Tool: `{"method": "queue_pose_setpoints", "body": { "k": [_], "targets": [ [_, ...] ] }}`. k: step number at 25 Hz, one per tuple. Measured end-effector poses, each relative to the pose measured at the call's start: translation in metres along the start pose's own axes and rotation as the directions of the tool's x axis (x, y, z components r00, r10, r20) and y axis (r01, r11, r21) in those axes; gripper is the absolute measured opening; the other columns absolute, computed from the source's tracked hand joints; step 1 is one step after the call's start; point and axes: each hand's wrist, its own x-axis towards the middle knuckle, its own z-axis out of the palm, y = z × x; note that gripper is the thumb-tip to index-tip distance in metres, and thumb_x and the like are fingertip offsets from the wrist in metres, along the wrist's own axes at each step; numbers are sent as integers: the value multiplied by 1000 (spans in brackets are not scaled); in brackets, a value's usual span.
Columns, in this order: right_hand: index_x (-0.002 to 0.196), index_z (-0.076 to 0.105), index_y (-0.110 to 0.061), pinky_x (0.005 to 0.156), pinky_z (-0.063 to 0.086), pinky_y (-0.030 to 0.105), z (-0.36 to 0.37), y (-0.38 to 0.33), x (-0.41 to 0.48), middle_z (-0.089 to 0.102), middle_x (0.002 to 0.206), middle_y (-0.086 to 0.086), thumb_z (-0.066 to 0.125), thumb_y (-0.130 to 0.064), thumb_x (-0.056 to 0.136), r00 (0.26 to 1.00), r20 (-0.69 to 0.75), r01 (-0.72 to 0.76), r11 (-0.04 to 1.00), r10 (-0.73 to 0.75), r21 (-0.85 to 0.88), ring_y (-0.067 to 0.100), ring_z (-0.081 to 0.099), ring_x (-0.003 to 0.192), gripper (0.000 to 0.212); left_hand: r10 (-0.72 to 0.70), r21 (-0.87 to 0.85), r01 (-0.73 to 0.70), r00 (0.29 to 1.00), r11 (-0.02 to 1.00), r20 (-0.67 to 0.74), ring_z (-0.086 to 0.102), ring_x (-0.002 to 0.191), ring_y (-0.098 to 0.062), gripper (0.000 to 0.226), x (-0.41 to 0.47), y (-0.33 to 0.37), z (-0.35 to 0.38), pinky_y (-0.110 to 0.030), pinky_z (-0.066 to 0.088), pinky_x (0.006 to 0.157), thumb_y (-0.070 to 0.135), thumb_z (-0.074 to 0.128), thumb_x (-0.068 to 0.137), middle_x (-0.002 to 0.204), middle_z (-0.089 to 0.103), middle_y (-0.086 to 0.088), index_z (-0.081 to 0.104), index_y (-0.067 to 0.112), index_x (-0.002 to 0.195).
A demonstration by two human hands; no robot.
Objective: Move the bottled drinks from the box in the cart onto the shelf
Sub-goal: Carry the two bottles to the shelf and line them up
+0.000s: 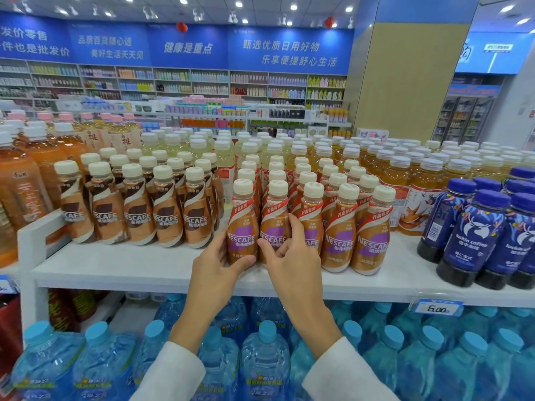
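Observation:
Two purple-labelled Nescafé bottles stand upright at the front of the white shelf (121, 270). My left hand (215, 264) grips the left bottle (242, 224) round its lower part. My right hand (289, 256) grips the bottle beside it (275, 221), fingers curled round its label. More purple-labelled bottles (338, 233) stand in rows to the right and behind. The cart and the box are out of view.
Brown-labelled Nescafé bottles (168, 215) fill the shelf to the left, dark blue coffee bottles (474, 241) to the right. Tea and juice bottles stand behind. Large blue water bottles (263, 360) crowd the lower shelf. A price tag (438, 308) hangs on the shelf edge.

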Motion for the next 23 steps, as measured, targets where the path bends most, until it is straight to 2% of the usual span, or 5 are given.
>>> {"method": "queue_pose_setpoints", "body": {
  "k": [6, 12, 16, 19, 23],
  "targets": [
    [156, 25, -33, 74, 54, 23, -19, 3, -10, 60, 64, -7, 68, -44, 93, 998, 18, 58, 989, -61, 135, 7, 62, 68, 77, 6, 14, -6, 1000, 1000, -4, 65, 110, 3, 72, 0, 0, 0, -20, 54, 94, 11, 84, 79, 123, 66, 18, 51, 28, 141],
    [125, 57, -26, 83, 55, 38, -106, 67, -14, 63, 101, -9, 76, -27, 88, 920, -385, -6, 984, 76, 179, 9, 61, 90, 42, -4, 37, 5, 1000, 999, -23, 63, 106, 11, 72, 1, 1, 0, -13, 53, 88, 14, 85, 77, 118, 62, 28, 52, 31, 138],
    [144, 40, -27, 97, 49, 30, -121, 96, 6, 49, 135, -10, 81, -33, 83, 964, -177, -175, 974, 199, 143, 9, 53, 118, 73, -19, 23, 20, 999, 1000, -47, 63, 102, 9, 79, 2, 3, 2, -6, 50, 79, 14, 87, 75, 122, 63, 14, 50, 21, 144],
    [140, 46, -33, 83, 50, 13, -116, 107, 9, 58, 131, -13, 82, -21, 83, 981, -70, -158, 959, 179, 234, 1, 59, 113, 68, -24, 16, 25, 999, 1000, -46, 63, 101, 7, 80, 3, 2, 2, -3, 50, 75, 13, 87, 73, 120, 65, 12, 51, 17, 144],
    [136, 51, -31, 86, 51, 20, -115, 112, 10, 62, 122, -14, 83, -19, 81, 978, -101, -156, 959, 185, 238, -1, 59, 109, 64, -33, 11, 33, 999, 999, -43, 65, 99, 11, 75, 2, 4, 3, -4, 51, 76, 9, 86, 74, 114, 66, 17, 54, 16, 141]
  ]
}}
